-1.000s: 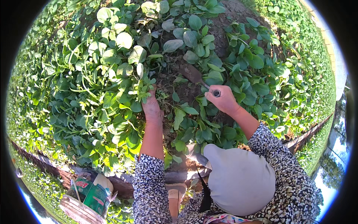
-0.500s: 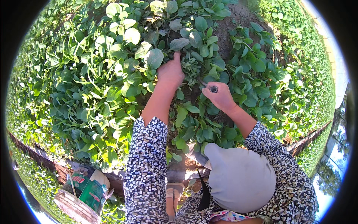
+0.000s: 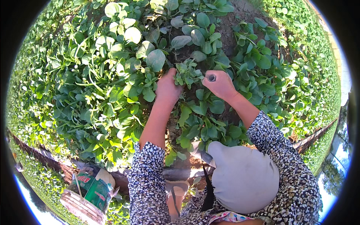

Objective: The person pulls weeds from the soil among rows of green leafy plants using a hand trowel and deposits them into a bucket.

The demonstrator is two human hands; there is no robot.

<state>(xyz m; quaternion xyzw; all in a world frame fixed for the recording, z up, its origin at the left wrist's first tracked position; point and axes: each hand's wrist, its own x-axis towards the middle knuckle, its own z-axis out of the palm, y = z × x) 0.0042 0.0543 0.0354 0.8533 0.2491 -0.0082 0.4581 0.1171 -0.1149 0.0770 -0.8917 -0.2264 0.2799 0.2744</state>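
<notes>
My left hand [image 3: 167,88] is closed, its fingers mostly hidden, at a small-leaved, grey-green weed [image 3: 187,73] that bunches up beside the thumb. Just to the right, my right hand [image 3: 221,85] forms a fist around the handle of a hand tool [image 3: 212,78]. Only the handle's round, dark end shows plainly; the working end is lost behind the fist and leaves. Broad-leaved green seedlings [image 3: 155,60] crowd around both hands, some with dull, dusty leaves. Between the hands and the plants a little dark soil shows.
Dense leafy greens [image 3: 86,93] cover the bed to the left, with more [image 3: 258,60] at right. Bare soil [image 3: 240,22] lies at the far side. A white bucket [image 3: 80,206] with a green label stands lower left, past the bed's edging [image 3: 176,173]. My shoe [image 3: 176,187] is close by.
My left hand has drawn back nearer to me, and the weed has come with it, now bunched between the hands. My right hand has shifted slightly up and left, still gripping the tool.
</notes>
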